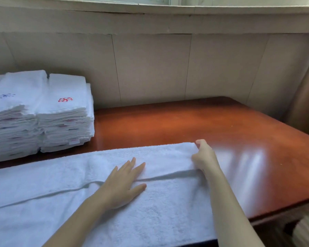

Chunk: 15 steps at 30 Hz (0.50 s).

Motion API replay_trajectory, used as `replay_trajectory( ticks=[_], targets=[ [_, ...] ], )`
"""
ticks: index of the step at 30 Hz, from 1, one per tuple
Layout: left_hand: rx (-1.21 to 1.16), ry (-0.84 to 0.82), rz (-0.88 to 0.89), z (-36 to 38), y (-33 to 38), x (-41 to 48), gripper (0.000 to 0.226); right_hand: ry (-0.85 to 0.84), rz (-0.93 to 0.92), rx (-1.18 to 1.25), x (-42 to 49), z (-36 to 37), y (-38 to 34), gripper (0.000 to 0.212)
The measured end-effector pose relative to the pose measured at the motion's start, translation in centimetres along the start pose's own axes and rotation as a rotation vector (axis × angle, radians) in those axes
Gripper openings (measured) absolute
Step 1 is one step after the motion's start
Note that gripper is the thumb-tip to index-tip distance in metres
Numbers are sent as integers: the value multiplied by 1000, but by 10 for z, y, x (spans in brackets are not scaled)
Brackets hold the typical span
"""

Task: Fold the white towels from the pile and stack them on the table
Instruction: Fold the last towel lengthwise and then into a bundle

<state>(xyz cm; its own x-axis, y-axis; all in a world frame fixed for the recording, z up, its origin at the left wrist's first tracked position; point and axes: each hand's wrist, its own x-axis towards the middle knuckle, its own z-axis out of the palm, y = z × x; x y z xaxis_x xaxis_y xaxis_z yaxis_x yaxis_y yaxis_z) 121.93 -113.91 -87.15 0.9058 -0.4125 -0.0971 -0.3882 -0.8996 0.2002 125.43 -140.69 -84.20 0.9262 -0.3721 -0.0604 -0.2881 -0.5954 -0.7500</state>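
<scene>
The biggest thing here is the reddish-brown wooden bench [185,122], shiny enough to catch glare on its right side, pushed up against a beige panelled wall [150,68]. Along the near edge lies a long white towel [150,211]. It runs from the left border of the view to past the middle of the bench, and its far long side is folded over toward the person, so a ridge runs lengthwise down it. At the back left of the bench are two tall piles of folded white towels, side by side and touching: the left stack [11,125] and the right stack [64,122], just behind the spread towel's far edge. The left hand [121,184] lies flat on the towel right over that ridge, fingers straight and spread, so that grip is apart and holding nothing. The right hand [203,155] is at the towel's far right corner with its fingers curled onto the short edge. The fingertips are partly tucked out of sight, but it looks like that grip is clamped on the folded layer. Smallest bits: a red embroidered mark [65,99] on top of the right stack and a blurry blue mark [5,95] on the left stack.
</scene>
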Motion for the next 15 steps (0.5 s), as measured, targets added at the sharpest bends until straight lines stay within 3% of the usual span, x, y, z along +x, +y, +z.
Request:
replay_trajectory(
  ticks=[2, 7, 11, 13, 15],
  targets=[
    [54, 30, -40, -5, -13, -7, 65, 113, 38, -11, -1, 0, 0, 61],
    [49, -30, -254, -14, -58, -35, 72, 53, 119, -277, -7, 3, -7, 57],
    [-38, 12, -279, -12, -80, -47, 67, 147, -14, -582, -25, 19, -29, 43],
    [-73, 55, -265, -10, -85, -46, 66, 55, -117, -546, -32, 38, -36, 45],
    [-111, 92, -258, -9, -90, -47, 63, -152, -146, -521, -42, 64, -37, 61]
  ],
)
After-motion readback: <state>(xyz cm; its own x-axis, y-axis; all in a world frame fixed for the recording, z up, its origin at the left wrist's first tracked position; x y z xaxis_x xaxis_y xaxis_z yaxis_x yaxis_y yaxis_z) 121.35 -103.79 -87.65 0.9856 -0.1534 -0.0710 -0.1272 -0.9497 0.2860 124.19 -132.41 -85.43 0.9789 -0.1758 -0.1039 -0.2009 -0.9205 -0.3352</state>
